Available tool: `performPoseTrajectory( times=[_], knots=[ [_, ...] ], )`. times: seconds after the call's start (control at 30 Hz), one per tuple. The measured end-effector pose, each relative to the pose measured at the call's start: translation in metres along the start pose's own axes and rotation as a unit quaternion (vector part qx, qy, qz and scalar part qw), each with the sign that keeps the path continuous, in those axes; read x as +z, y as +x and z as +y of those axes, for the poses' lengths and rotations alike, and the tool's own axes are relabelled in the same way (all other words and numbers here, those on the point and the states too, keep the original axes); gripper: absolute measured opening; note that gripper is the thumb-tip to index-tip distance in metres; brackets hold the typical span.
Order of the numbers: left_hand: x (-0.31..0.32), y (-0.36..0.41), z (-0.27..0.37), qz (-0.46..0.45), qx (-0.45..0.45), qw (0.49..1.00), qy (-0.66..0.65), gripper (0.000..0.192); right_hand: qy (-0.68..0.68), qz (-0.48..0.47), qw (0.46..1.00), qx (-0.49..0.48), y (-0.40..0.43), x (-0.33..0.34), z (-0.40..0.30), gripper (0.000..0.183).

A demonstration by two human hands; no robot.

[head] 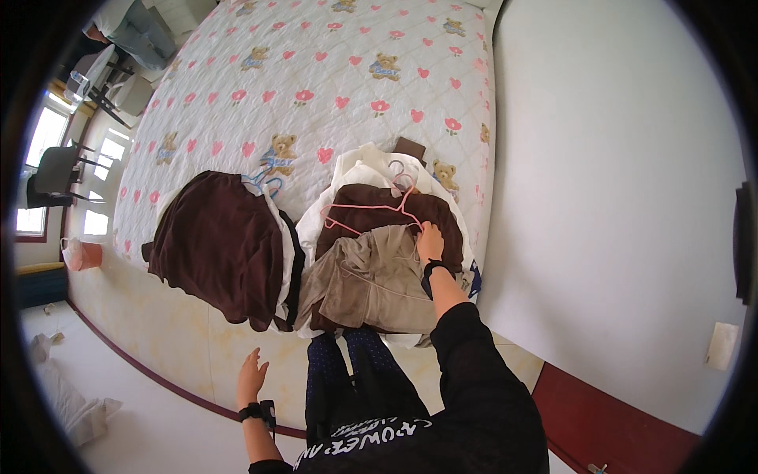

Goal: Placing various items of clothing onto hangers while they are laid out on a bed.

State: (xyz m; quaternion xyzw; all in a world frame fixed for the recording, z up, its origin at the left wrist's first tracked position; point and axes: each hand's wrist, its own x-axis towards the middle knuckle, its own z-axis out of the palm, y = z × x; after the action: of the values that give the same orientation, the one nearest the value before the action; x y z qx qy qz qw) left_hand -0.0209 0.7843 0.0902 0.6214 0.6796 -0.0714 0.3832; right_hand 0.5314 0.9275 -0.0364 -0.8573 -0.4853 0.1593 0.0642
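My right hand [431, 242] is closed around the end of a pink clothes hanger [367, 207], over the garments at the bed's near edge. Beneath it lies a taupe garment [379, 293], with a thin hanger showing among its folds. This garment rests on a dark brown garment [432, 210], which lies on white clothing [367, 160]. To the left, a maroon garment [219, 249] tops another pile, with light blue hangers [266, 182] sticking out at its upper right. My left hand [253, 374] is in the air below that pile, its fingers apart, touching nothing.
The bed's quilted cover [331, 71] has bears and pink hearts. A white wall [610, 178] stands close on the right. On the left are chairs [56, 170], a glass table [95, 74], an orange bucket [89, 256] and, at the upper left, a person [139, 38].
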Motion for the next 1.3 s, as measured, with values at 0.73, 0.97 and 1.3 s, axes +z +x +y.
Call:
performPoseTrajectory(
  times=[0.73,0.97,1.3],
  knots=[
    [0.018,-0.009,-0.006,-0.02,-0.004,1.0,-0.011,0.044,0.006,-0.16,0.986,0.035,-0.119,-0.012,0.077,0.022],
    [0.012,-0.022,-0.007,0.008,0.042,0.999,-0.012,0.044,0.218,-0.146,0.964,0.053,-0.131,0.002,0.044,0.014],
    [-0.034,-0.024,0.073,0.012,0.282,0.959,0.019,0.043,0.618,-0.12,0.776,0.041,-0.234,-0.273,-0.056,0.023]
  ],
)
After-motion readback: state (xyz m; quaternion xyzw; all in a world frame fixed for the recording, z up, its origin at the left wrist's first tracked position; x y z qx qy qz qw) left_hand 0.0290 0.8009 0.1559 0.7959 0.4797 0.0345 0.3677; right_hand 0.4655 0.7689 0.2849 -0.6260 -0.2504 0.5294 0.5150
